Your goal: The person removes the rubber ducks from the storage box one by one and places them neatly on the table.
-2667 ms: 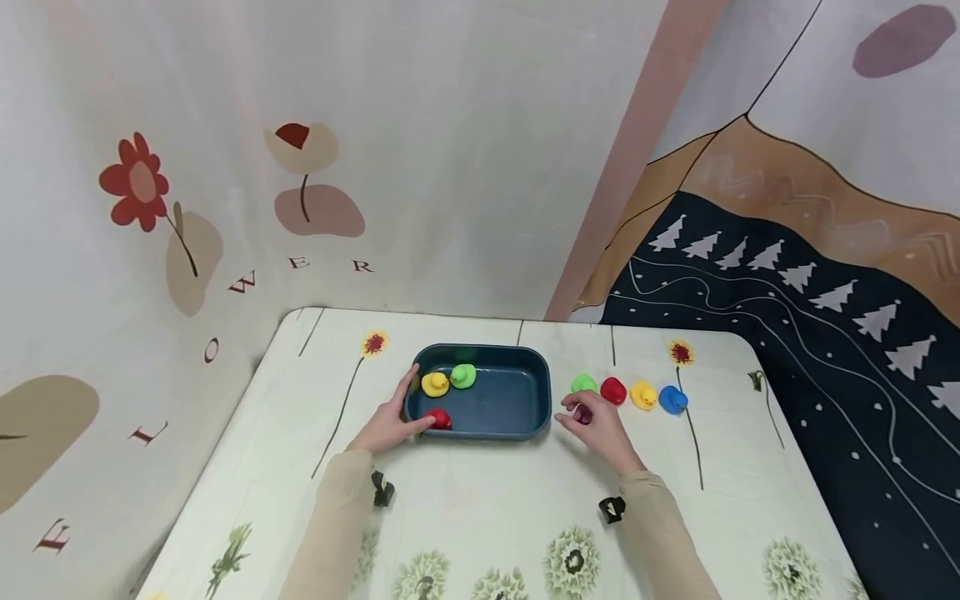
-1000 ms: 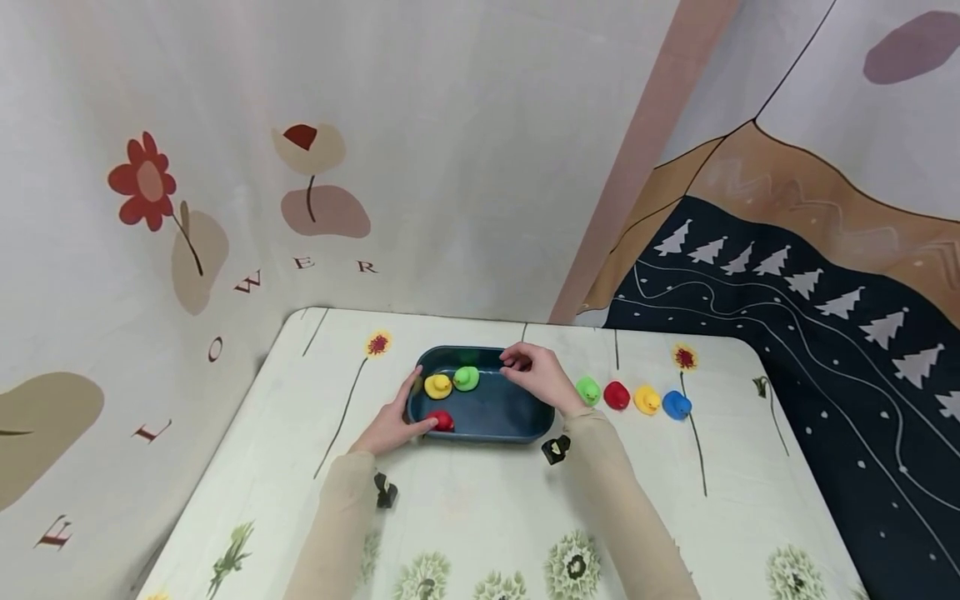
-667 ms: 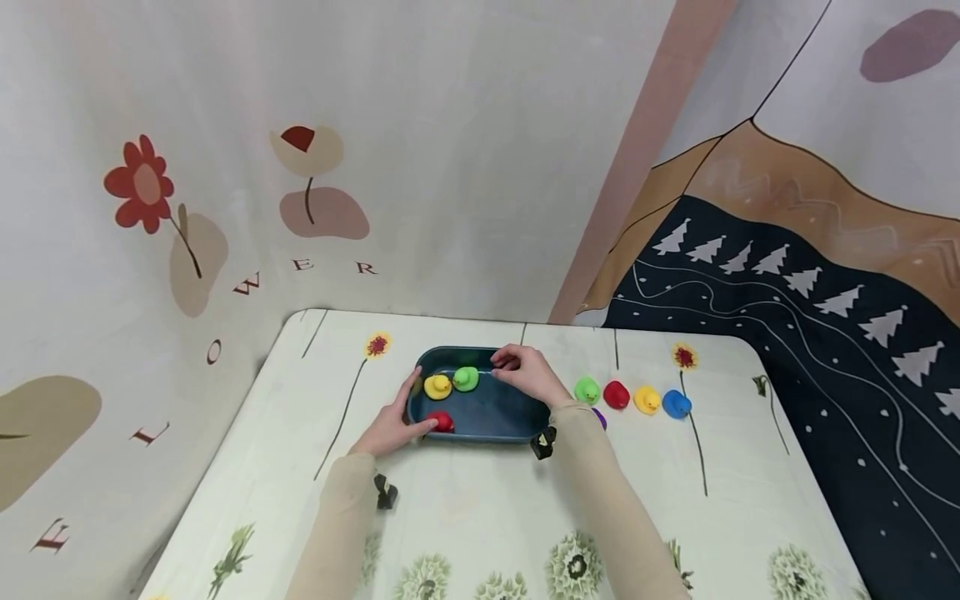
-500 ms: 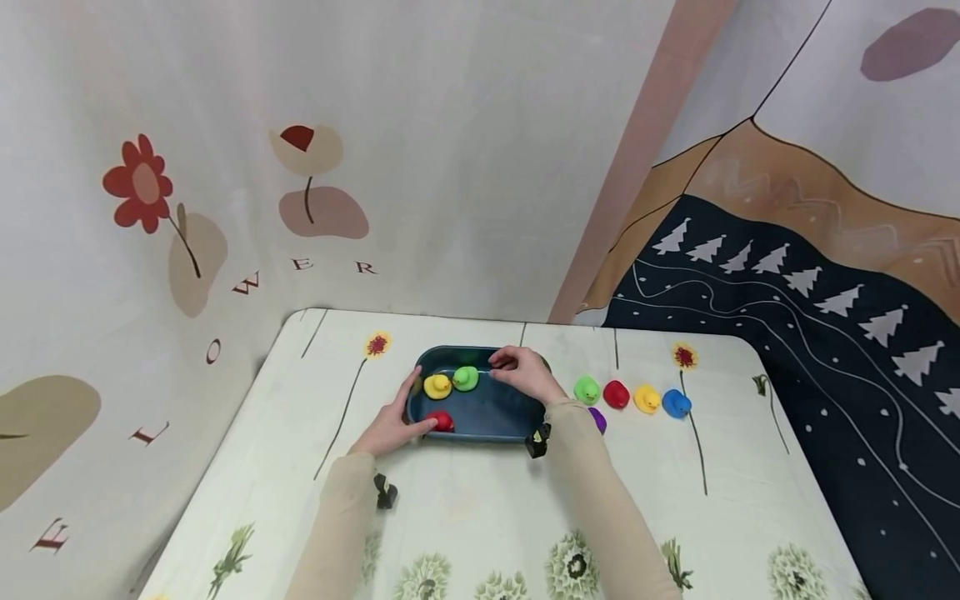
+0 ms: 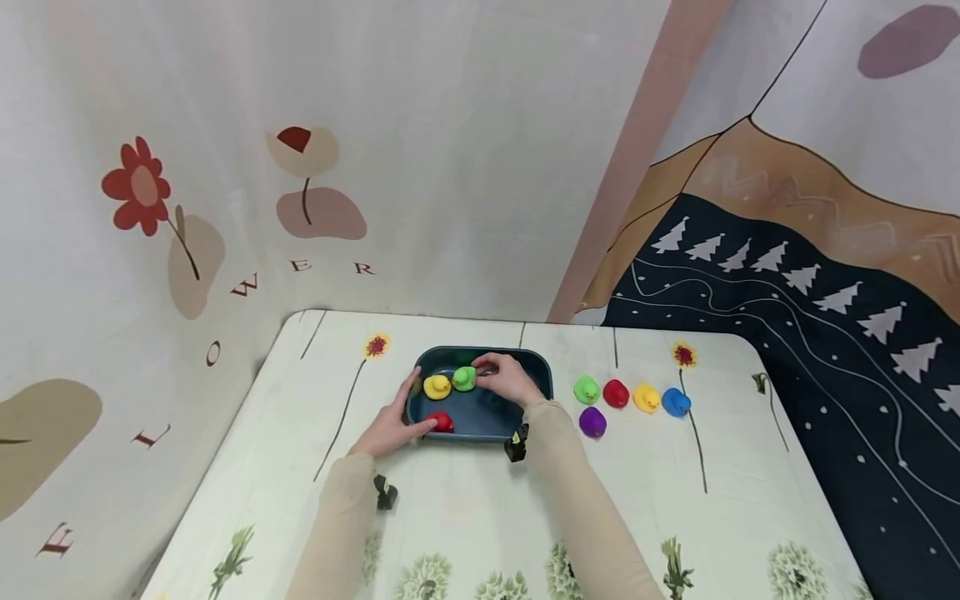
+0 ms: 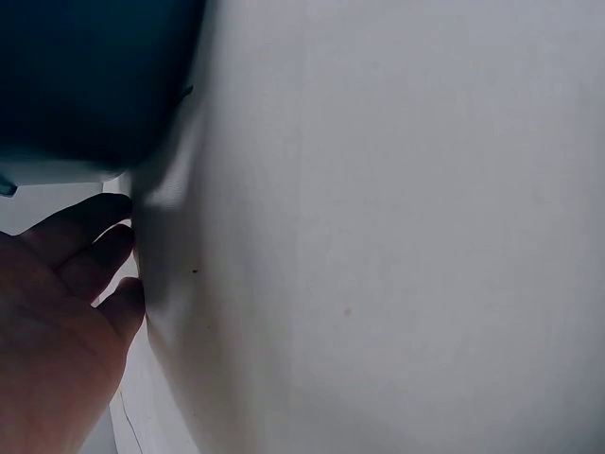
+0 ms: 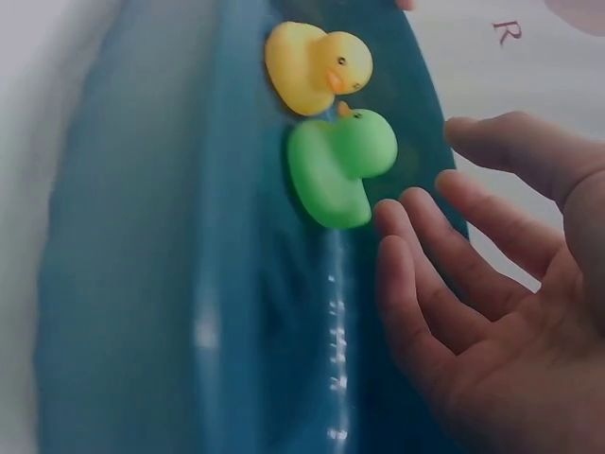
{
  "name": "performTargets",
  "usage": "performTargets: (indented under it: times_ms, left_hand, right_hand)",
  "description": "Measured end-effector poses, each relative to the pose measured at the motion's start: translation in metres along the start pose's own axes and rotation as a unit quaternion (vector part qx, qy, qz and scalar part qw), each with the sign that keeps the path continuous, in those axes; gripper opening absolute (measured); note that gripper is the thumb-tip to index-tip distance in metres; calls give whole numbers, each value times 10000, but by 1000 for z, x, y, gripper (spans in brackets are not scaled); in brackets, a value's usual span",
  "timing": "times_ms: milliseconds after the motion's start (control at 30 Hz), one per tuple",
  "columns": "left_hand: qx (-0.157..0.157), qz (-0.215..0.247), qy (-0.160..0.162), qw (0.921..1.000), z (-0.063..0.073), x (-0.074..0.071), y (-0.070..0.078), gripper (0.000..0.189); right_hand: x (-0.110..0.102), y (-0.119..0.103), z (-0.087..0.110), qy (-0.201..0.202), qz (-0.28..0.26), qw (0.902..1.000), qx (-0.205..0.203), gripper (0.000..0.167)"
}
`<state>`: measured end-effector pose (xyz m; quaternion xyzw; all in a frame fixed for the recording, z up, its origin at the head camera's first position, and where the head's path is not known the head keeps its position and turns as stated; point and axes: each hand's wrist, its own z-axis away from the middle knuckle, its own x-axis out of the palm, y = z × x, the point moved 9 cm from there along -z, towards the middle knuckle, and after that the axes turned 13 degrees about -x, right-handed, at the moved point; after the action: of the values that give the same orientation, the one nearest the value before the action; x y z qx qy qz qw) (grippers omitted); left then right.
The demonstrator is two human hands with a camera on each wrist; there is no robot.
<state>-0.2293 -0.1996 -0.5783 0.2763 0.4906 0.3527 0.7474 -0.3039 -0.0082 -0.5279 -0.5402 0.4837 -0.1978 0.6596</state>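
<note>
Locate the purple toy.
In the head view, the purple toy sits on the table, right of the tray, just on the near side of a green duck.

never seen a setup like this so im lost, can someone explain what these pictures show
There is no robot, just a person's left hand and right hand. The wide picture comes from a camera on the head, looking forward and down; the two closer ones come from a camera on each wrist. On the table sits a blue tray holding a yellow duck, a green duck and a red toy. Right of it are a second green duck, a second red toy, a second yellow duck and a blue duck, with a purple toy nearer the person. The left hand rests at the tray's left end. The right hand is beside the green duck in the tray, fingers apart, holding nothing that shows.
</note>
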Motion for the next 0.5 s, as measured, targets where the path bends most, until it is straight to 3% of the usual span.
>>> performTargets:
  times_ms: [500]
  left_hand:
    - [39,-23,64,10000,-1,0,-2,96]
  right_hand:
    - [30,13,-6,-270,-86,9994,202,49]
